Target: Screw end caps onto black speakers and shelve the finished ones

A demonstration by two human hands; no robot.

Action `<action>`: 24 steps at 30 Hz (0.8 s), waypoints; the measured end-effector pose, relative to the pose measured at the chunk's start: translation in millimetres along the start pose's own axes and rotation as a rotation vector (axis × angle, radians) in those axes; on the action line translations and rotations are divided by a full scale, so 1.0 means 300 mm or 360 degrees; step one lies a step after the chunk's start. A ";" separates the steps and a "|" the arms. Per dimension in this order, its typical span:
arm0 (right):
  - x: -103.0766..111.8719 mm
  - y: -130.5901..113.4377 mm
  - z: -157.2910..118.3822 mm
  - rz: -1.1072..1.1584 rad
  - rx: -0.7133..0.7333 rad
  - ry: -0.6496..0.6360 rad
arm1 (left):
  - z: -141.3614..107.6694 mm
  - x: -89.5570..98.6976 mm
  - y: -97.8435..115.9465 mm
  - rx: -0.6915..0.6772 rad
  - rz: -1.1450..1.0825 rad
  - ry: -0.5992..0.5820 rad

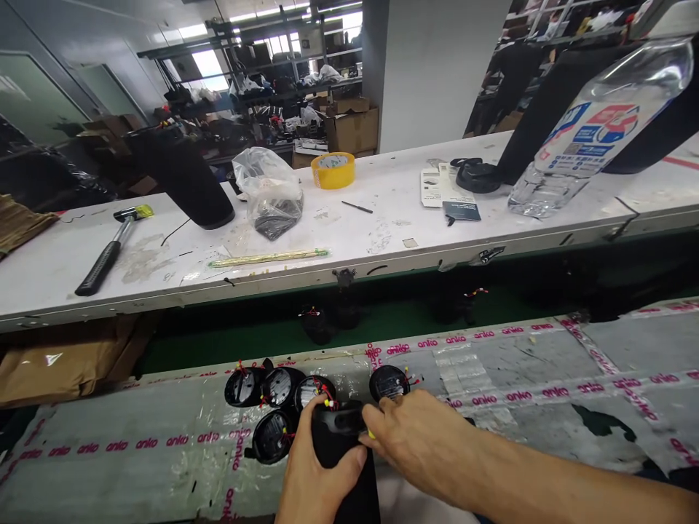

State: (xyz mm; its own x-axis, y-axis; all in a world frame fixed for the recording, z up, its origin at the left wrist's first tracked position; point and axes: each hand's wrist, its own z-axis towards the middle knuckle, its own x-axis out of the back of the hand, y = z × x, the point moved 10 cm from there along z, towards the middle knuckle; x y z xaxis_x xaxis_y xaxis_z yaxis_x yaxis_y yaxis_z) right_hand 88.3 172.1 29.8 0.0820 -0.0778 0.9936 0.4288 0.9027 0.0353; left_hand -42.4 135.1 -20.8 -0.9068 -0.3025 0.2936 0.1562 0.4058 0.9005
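Note:
My left hand (320,466) is wrapped round a black cylindrical housing (357,484) near its upper end, thumb across the front. At the right of the housing's top rim, my right hand (401,429) is closed, its fingers pressed together. A small yellow bit shows beneath those fingers; what they hold is hidden. Red and yellow wires with small white connectors (330,402) stick up just behind the rim. Several round black parts with wires, such as the one (273,437) at the left, sit close by. Another round black part (389,381) lies just beyond my right hand.
A taped grey work surface (164,466) spreads around my hands. On the white bench (393,240) beyond are a hammer (112,251), black cylinder (188,178), plastic bag (270,193), yellow tape roll (333,171), bundled thin sticks (270,257) and water bottle (595,131). Brown paper (54,364) lies left.

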 end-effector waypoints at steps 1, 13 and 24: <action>0.011 0.001 0.001 0.0006 0.0009 0.0009 | 0.003 -0.002 -0.003 0.0018 -0.0067 -0.0068; 0.083 0.018 0.019 0.0001 -0.0067 0.0048 | -0.012 -0.095 -0.087 0.0442 -0.1213 -0.0495; 0.057 0.007 -0.016 -0.0057 -0.0092 0.0065 | -0.018 -0.100 -0.075 0.0410 -0.1116 -0.0524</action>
State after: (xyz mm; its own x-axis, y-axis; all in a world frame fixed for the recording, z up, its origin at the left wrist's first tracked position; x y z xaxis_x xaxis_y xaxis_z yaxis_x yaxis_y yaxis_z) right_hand 94.8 170.6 46.2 0.1015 -0.1280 0.9866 0.4831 0.8732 0.0636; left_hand -16.5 130.4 -48.0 -0.8352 -0.3073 -0.4561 -0.5489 0.4140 0.7262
